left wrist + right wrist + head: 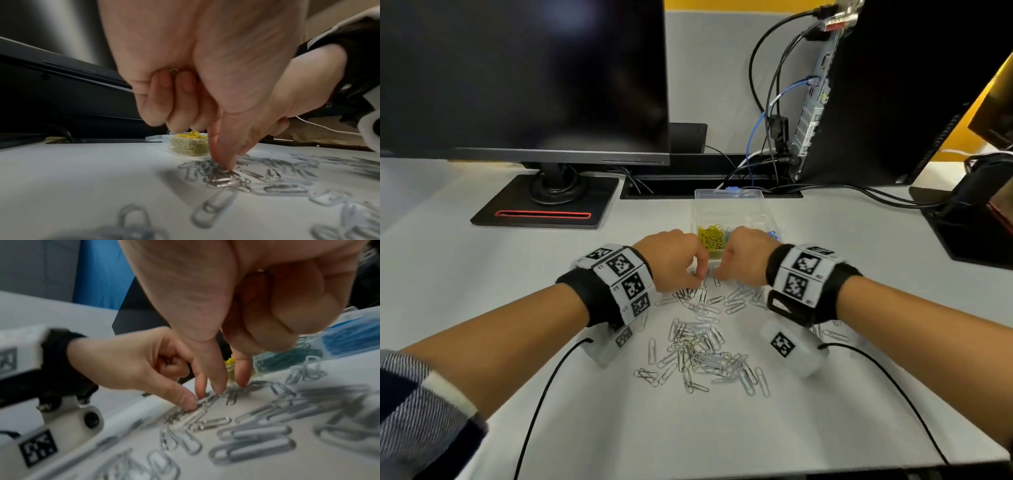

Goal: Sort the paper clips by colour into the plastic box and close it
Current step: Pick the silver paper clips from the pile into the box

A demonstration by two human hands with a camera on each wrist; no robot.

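Head view: left hand (671,262) and right hand (744,260) meet, fingers curled down, at the far edge of the silver clips (698,342) on the table (482,274); the open plastic box (729,214) with yellow clips (710,236) lies just beyond.
Left wrist view: thumb and forefinger tips (224,162) pinch silver clips; the other fingers curl over more.
Right wrist view: right hand's thumb and forefinger tips (218,386) touch the pile; grip unclear. Blue clips (349,335) sit in the box.

Clear plastic box (729,205) sits open on the desk, yellow clips (711,236) heaped in its near-left compartment, blue ones (347,335) further right. Silver paper clips (702,346) lie scattered loose just in front of the box.
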